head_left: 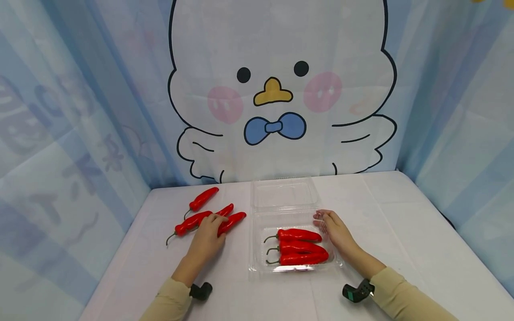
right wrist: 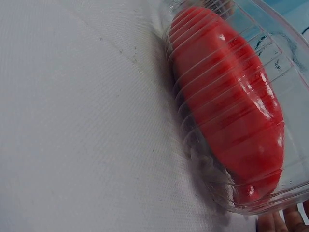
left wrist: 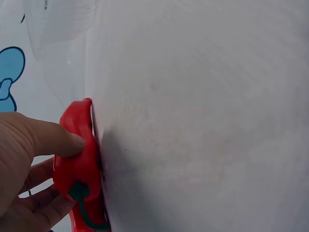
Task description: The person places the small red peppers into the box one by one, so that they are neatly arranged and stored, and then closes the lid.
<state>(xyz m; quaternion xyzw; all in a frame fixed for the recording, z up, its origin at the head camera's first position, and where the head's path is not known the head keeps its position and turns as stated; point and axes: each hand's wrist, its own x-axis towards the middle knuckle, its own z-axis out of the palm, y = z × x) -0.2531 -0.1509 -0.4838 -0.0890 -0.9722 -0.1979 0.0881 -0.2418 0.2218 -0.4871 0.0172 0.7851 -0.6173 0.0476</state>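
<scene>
Left hand (head_left: 207, 232) first: gripping a red pepper (head_left: 233, 222), thumb across its body, on the table (head_left: 401, 214) toward the left edge, just left of the clear box (head_left: 256, 249). Right hand (head_left: 339, 234): at the box's right wall, near its far corner; can't tell if pinching or only resting.

Likeliest failure: slip or twist, from glossy skin under one thumb. Second: dragging along the neighbouring pepper (head_left: 226, 209), tight beside the knuckles. Left pepper (head_left: 188, 225) also close; far pepper (head_left: 204, 199) apart, nearest the table's far left corner. Green stem (left wrist: 83, 209) could snag on the box's left wall if crossing low, then shove thin plastic sideways unless braced from the right. Three boxed peppers (head_left: 299, 247) crowding the near side; could roll if hit from above.

Room: inside the box, strip along the far wall, another at left past the stems. Lid (head_left: 285, 194) laid back close to the table's far edge, little slack behind. Plenty of bare cloth toward the table's right edge and near edge.
</scene>
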